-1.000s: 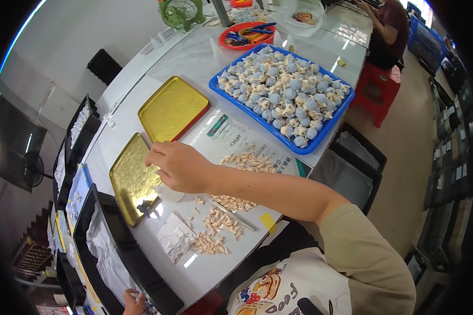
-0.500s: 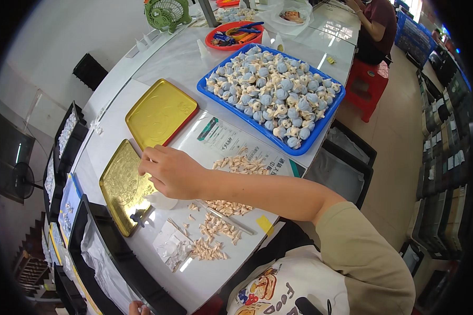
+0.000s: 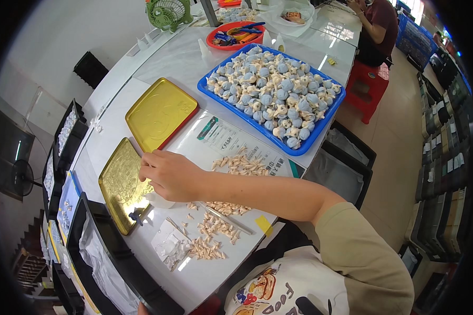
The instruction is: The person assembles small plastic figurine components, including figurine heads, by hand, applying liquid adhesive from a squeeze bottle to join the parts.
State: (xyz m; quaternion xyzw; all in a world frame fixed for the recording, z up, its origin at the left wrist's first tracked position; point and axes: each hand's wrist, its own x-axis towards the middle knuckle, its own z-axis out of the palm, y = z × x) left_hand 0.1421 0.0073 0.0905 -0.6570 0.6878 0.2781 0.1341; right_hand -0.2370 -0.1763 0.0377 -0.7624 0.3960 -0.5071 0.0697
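My right hand point(image 3: 165, 176) hovers by the right edge of the lower gold tin tray point(image 3: 118, 184), its fingers curled together. Whatever they hold, if anything, is hidden. Just below it a white rounded object point(image 3: 160, 201), partly covered by the hand, rests on the table. A small dark blue piece point(image 3: 135, 216) is at the tray's near edge. Small cream pointed pieces point(image 3: 215, 228) lie loose in piles beneath and beside my forearm. Only a bit of my left hand point(image 3: 142, 309) shows at the bottom edge, by a black bin point(image 3: 123, 262); its fingers are mostly out of view.
A blue tray point(image 3: 207, 93) heaped with blue-and-cream figures stands at the far right. Behind it is a red basin point(image 3: 213, 43) of tools. Another gold tin tray point(image 3: 160, 113), a clear rod point(image 3: 226, 218) and crumpled white wrap point(image 3: 173, 249) lie nearby. A person point(image 3: 378, 26) sits beyond.
My right hand has shifted down slightly, its fingers still curled. My left hand has slipped further out at the bottom edge, showing less of its fingers.
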